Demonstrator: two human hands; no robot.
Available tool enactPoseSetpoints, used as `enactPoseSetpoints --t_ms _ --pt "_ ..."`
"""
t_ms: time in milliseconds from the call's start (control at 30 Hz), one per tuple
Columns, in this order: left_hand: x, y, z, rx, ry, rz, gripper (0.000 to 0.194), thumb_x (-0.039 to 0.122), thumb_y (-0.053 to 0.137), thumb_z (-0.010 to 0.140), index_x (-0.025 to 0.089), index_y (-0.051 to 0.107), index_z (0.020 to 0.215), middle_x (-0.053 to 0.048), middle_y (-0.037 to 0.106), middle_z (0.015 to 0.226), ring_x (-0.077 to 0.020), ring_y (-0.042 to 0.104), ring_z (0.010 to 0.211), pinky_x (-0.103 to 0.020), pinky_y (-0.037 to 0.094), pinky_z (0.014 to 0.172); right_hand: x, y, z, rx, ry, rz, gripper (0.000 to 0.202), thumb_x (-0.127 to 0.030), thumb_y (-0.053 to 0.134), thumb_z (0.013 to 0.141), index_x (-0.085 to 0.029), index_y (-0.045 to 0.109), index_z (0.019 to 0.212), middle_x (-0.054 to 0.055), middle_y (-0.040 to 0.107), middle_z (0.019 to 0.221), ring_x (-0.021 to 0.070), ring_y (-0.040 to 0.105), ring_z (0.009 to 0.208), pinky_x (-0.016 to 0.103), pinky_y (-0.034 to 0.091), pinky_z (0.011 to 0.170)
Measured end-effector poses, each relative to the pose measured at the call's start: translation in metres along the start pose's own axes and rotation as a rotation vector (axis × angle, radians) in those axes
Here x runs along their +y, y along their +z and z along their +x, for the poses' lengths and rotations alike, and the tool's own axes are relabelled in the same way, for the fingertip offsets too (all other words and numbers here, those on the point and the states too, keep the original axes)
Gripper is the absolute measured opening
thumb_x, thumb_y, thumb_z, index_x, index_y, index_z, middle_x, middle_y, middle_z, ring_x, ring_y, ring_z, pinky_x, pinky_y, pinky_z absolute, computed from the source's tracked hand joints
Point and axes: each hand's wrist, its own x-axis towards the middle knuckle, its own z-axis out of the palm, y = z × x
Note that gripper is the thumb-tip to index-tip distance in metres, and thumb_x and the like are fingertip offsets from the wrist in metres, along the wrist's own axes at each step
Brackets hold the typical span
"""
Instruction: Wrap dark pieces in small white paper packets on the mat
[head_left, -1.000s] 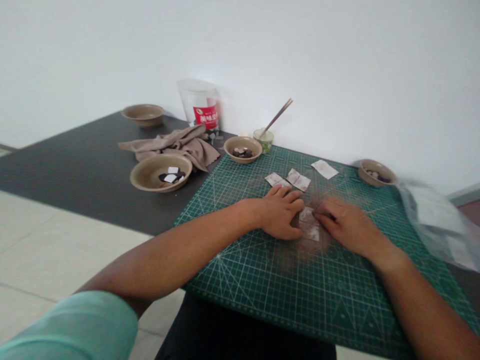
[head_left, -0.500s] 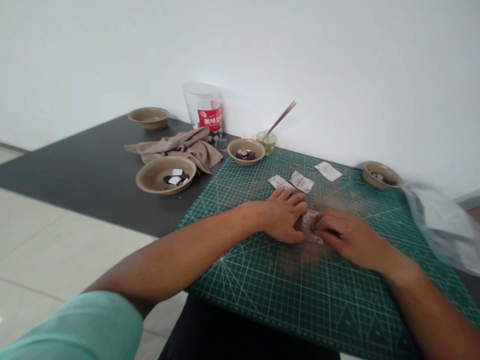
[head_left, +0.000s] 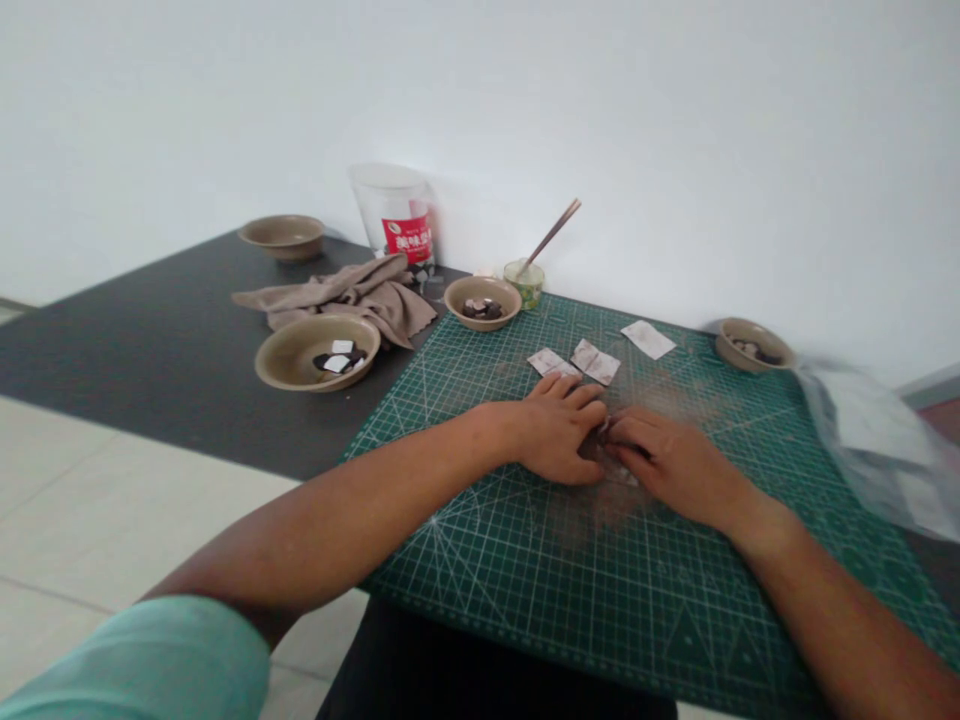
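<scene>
My left hand (head_left: 559, 437) lies flat with fingers spread on a green cutting mat (head_left: 517, 590). Its thumb and forefinger rest at the side of a stained whitish piece (head_left: 625, 474), mostly covered by both hands. My right hand (head_left: 675, 465) is closed in a pinch over that piece, close to the left thumb; what its fingertips grip is hidden. Brownish smudges mark the mat around the hands. Just beyond the left fingertips are two stained whitish pieces, one at the left (head_left: 551, 362) and one at the right (head_left: 596, 361). A cleaner white piece (head_left: 648, 339) lies farther back.
Bowls hold dark bits at the mat's back left (head_left: 482, 290) and back right (head_left: 754, 345). Left stand a bowl with white pieces (head_left: 289, 370), a brown cloth (head_left: 337, 290), another bowl (head_left: 281, 235) and a clear tub (head_left: 386, 195). Chopsticks (head_left: 553, 232) lean in a cup (head_left: 525, 287). A plastic bag (head_left: 877, 430) lies right.
My right hand has slid left across the whitish piece, closer to my left hand, covering more of it. My left hand keeps its place on the mat. The whole view has shifted slightly.
</scene>
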Motion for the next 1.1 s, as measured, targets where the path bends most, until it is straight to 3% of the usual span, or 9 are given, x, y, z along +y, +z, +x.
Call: enactPoseSetpoints --t_ms 100,267,433,600,667,800,867,967,1100 --pt "0.000 0.000 0.000 -0.005 -0.005 -0.002 0.066 0.063 0.051 0.088 0.015 0.051 0.133 -0.018 0.030 0.161 -0.0417 0.022 0.149 -0.055 0.015 0.120 0.005 -0.003 -0.002 0.009 0.073 -0.076 0.014 -0.023 0.050 0.098 -0.021 0.064 0.096 0.007 0.066 0.098 0.0226 0.062 0.090 0.038 0.049 0.081" --pt "-0.001 0.001 0.000 -0.015 0.006 -0.015 0.066 0.063 0.051 0.088 0.016 0.050 0.133 -0.017 0.028 0.162 -0.0412 0.020 0.150 -0.055 0.014 0.121 0.000 -0.005 -0.005 -0.106 -0.055 0.024 0.014 -0.021 0.051 0.098 -0.023 0.064 0.094 0.005 0.067 0.099 0.0206 0.063 0.091 0.034 0.049 0.080" --pt "-0.002 0.002 0.001 0.004 0.010 0.003 0.068 0.063 0.051 0.088 0.016 0.048 0.136 -0.017 0.030 0.161 -0.0413 0.023 0.149 -0.055 0.015 0.120 0.006 -0.005 -0.002 0.020 0.060 -0.087 0.013 -0.022 0.050 0.098 -0.021 0.063 0.095 0.007 0.067 0.101 0.0225 0.063 0.091 0.036 0.049 0.080" --pt "-0.001 0.001 0.000 -0.012 -0.004 -0.004 0.067 0.064 0.050 0.088 0.016 0.049 0.134 -0.016 0.028 0.162 -0.0405 0.022 0.149 -0.054 0.014 0.121 0.002 -0.007 -0.006 -0.121 -0.048 -0.003 0.014 -0.021 0.051 0.098 -0.023 0.065 0.095 0.005 0.068 0.099 0.0202 0.064 0.090 0.034 0.050 0.080" --pt "-0.001 0.001 0.000 -0.007 0.004 -0.009 0.067 0.063 0.051 0.087 0.016 0.049 0.135 -0.017 0.029 0.162 -0.0405 0.022 0.149 -0.054 0.014 0.121 -0.004 -0.004 -0.002 -0.096 -0.067 0.009 0.016 -0.019 0.050 0.098 -0.023 0.065 0.100 0.005 0.068 0.104 0.0206 0.064 0.095 0.034 0.050 0.083" --pt "-0.001 0.001 0.001 0.000 -0.009 -0.013 0.068 0.064 0.051 0.087 0.017 0.048 0.136 -0.017 0.029 0.162 -0.0402 0.022 0.149 -0.055 0.013 0.120 -0.001 -0.006 -0.001 0.022 0.081 -0.134 0.012 -0.021 0.052 0.097 -0.021 0.064 0.094 0.007 0.066 0.096 0.0224 0.063 0.087 0.035 0.048 0.076" --pt "0.000 0.000 0.000 -0.006 -0.015 -0.018 0.067 0.063 0.051 0.087 0.017 0.049 0.135 -0.016 0.029 0.163 -0.0396 0.022 0.150 -0.054 0.013 0.121 0.002 -0.008 -0.005 -0.010 0.088 -0.149 0.013 -0.024 0.054 0.096 -0.021 0.063 0.087 0.005 0.064 0.089 0.0213 0.062 0.081 0.034 0.047 0.073" --pt "0.001 0.000 0.000 -0.013 -0.009 -0.019 0.065 0.063 0.052 0.086 0.016 0.050 0.132 -0.016 0.029 0.162 -0.0395 0.022 0.150 -0.054 0.014 0.121 0.002 -0.007 -0.007 -0.106 -0.027 -0.040 0.011 -0.022 0.054 0.096 -0.022 0.064 0.092 0.004 0.066 0.095 0.0201 0.063 0.086 0.033 0.047 0.076" --pt "0.000 0.001 0.001 0.003 -0.010 -0.008 0.067 0.063 0.053 0.086 0.017 0.049 0.135 -0.016 0.031 0.162 -0.0399 0.023 0.149 -0.055 0.014 0.120 0.003 -0.006 0.001 -0.013 0.022 -0.064 0.014 -0.020 0.051 0.097 -0.021 0.064 0.095 0.006 0.066 0.099 0.0218 0.062 0.091 0.035 0.047 0.079"
